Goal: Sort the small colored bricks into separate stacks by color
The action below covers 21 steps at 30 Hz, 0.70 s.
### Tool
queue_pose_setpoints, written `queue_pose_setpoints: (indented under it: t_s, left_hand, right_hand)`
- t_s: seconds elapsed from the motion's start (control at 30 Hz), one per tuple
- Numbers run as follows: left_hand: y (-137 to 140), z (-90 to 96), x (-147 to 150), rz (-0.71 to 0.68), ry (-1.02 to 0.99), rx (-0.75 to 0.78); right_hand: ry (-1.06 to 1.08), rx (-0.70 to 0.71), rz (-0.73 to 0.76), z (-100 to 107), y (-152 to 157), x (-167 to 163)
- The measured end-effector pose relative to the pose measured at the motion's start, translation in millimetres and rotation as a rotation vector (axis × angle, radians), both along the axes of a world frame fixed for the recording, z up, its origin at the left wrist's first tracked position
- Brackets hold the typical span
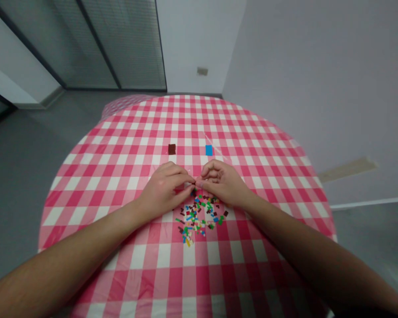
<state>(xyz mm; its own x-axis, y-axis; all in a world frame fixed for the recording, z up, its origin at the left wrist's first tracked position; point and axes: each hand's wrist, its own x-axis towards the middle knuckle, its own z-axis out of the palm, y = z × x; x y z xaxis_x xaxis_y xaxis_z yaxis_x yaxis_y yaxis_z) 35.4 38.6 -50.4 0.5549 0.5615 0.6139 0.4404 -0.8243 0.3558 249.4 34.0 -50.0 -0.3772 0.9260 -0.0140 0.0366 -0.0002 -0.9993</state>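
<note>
Over the far edge of a loose pile of tiny building bricks [194,216], my two hands meet at the fingertips. My left hand [166,185] is closed in a pinch of thumb and forefinger. A small dark building brick [194,183] shows faintly at these tips, largely covered by fingers. My right hand [223,183] pinches at the same spot, its other fingers curled. Green, blue, brown, white, yellow and red pieces make up the pile. Beyond the hands lie a dark brown square plate [171,149] and a blue square plate [208,150], apart from each other.
A pink-and-white checked cloth [152,282] covers the round table. Its curved edge runs past both forearms. A white wall [301,79] rises on the right, and glass panels with blinds [119,44] stand behind at the left.
</note>
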Motion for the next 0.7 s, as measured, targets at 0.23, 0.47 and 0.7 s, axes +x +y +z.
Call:
queue_pose_setpoints:
  t_s: [0.23,0.47,0.7]
  left_hand:
    - [18,2.8,-16,0.117,-0.02,-0.034]
    - [59,-11.5,-48,0.479,0.049,-0.261]
    - [70,-19.1,-47,0.484,0.113,-0.35]
  right_hand:
    - [-0.103,0.178,-0.221,-7,6,2]
    - [-0.232,0.279,-0.401,-11,35,32]
    - [-0.349,0.282,-0.567,-28,62,58]
